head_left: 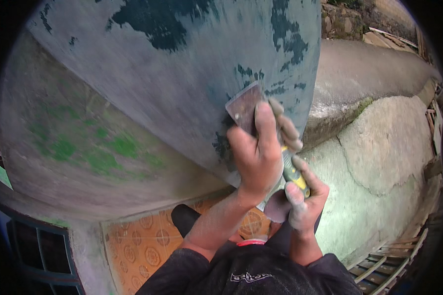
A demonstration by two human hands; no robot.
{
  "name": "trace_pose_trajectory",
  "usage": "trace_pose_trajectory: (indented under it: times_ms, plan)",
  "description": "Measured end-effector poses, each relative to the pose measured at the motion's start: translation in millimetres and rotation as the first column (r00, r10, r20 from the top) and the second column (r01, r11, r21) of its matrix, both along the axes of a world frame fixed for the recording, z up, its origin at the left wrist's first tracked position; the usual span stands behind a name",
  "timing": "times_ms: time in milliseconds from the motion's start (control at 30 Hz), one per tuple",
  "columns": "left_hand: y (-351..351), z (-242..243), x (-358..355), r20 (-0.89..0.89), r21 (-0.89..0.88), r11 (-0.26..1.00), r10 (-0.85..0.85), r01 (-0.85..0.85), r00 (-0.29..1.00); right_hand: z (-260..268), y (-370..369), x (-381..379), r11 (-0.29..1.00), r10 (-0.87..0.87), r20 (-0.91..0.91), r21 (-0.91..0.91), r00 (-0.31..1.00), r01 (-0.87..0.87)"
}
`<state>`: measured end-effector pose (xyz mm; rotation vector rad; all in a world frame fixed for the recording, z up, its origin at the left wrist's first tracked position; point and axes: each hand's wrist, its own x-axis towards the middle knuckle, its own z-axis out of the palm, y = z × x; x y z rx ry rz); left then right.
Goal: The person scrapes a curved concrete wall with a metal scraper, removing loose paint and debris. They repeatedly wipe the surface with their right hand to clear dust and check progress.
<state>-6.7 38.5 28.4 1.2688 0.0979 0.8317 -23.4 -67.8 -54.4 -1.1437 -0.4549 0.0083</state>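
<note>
My left hand [258, 155] presses on the metal blade of a scraper [244, 105], its fingers spread along the blade and neck. The blade's straight edge lies against a wall [162, 84] of worn grey-blue finish with ragged dark teal paint patches [158, 22]. Lower down, my right hand [308, 199] grips the scraper's yellow and grey handle [295, 177]. Pale dust coats the fingers of both hands. A brownish rounded flat piece [277, 206] shows beside my right thumb; whether that hand holds it, I cannot tell.
A green-stained wall face [96, 147] adjoins on the left. Orange patterned tiles [144, 243] cover the floor. A red-rimmed object [251, 242] is partly hidden below my arms. Right are a concrete ledge [369, 70] and wooden slats [387, 258]; a dark-framed window [40, 250] stands lower left.
</note>
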Motion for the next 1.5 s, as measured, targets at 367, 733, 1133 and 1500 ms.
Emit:
trace_pose_trajectory:
  times_ms: [367,733,1133,1500]
  plan:
    - [0.6,0.2,-4.0,-0.008,-0.033,0.999,-0.005,0.005,1.0,2.1,2.2,-5.5,0.999,-0.01,-0.034,0.045,0.999,0.012]
    - [-0.1,5.1,-7.1,-0.095,-0.072,0.997,0.024,-0.031,0.995,7.5,0.5,-10.5,1.0,0.0,0.035,0.023,0.999,-0.001]
    - [2.5,5.2,-4.7,-0.055,0.009,0.999,-0.036,0.037,0.998,7.9,6.1,-14.9,0.998,-0.026,-0.015,0.06,1.0,0.027]
    - [1.9,2.6,-0.2,0.06,0.038,0.995,-0.095,0.092,0.994,6.4,6.1,-15.1,0.995,-0.075,-0.024,0.062,0.997,0.076]
